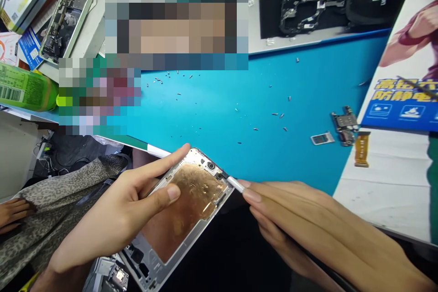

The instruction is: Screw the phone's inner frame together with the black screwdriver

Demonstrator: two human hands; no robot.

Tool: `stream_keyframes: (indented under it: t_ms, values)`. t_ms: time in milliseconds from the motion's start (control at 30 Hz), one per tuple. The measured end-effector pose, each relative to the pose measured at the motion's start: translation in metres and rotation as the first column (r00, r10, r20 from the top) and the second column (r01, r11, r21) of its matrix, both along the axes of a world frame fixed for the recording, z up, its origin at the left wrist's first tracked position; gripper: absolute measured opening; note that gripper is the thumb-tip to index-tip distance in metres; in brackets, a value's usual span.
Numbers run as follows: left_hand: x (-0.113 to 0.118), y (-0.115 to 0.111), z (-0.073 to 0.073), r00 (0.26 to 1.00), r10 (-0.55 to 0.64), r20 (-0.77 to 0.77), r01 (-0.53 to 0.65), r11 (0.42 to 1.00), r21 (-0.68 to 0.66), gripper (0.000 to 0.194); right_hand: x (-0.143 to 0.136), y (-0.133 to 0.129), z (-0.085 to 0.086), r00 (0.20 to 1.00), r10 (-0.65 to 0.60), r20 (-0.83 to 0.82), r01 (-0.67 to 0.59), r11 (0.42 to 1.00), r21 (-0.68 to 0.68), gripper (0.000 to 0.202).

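My left hand grips a bare phone frame, tilted in front of my body. Its inner side faces me: a copper-coloured plate in a silver rim, with a small round lens near the top corner. Thumb on the plate, forefinger along the upper edge. Between the fingertips of my right hand is a slim whitish stick-like tool, its tip at the frame's right corner; its exact kind is unclear. Beyond lies a blue mat with several tiny screws or metal bits scattered over it.
At right lie a small metal tray, a phone circuit part and an orange flex cable. A long tray holds a black phone back. An opened phone and green bottle stand left. Another person's hand shows far left.
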State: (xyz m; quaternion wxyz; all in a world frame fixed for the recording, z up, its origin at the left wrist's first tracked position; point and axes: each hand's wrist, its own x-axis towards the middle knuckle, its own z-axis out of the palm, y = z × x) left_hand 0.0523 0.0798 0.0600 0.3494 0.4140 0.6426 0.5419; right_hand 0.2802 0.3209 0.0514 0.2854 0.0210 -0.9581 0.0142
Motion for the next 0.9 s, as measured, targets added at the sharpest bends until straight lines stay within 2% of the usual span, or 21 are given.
stream_keyframes:
  t_ms: [133,233,333,433,600,900]
  values:
    - [0.0,0.0,0.0,1.0,0.007,-0.013,-0.007,1.0,0.002,0.055,0.001,0.005,0.0,0.996,0.088,0.014,-0.089,0.988,0.123,0.046]
    - [-0.001,0.0,-0.001,1.0,0.022,-0.01,-0.022,1.0,-0.012,0.058,0.002,0.002,-0.001,0.999,0.048,0.023,-0.049,0.995,0.084,0.043]
    - [-0.001,-0.001,-0.001,0.999,0.044,-0.006,-0.045,0.999,-0.031,0.061,0.001,-0.005,0.002,0.998,0.056,0.013,-0.057,0.996,0.072,0.049]
    - [-0.001,0.0,0.0,0.999,0.038,-0.009,-0.038,0.998,-0.042,0.061,-0.005,-0.016,0.01,0.998,0.069,-0.007,-0.069,0.997,0.048,0.054]
    - [-0.001,0.001,0.002,1.0,0.007,0.008,-0.007,1.0,-0.028,0.055,-0.014,-0.023,0.022,0.998,0.067,-0.015,-0.066,0.996,0.051,0.048]
    - [0.0,0.001,0.002,1.0,-0.004,0.024,0.005,1.0,-0.02,0.055,-0.01,-0.017,0.016,0.997,0.083,-0.004,-0.082,0.991,0.105,0.067]
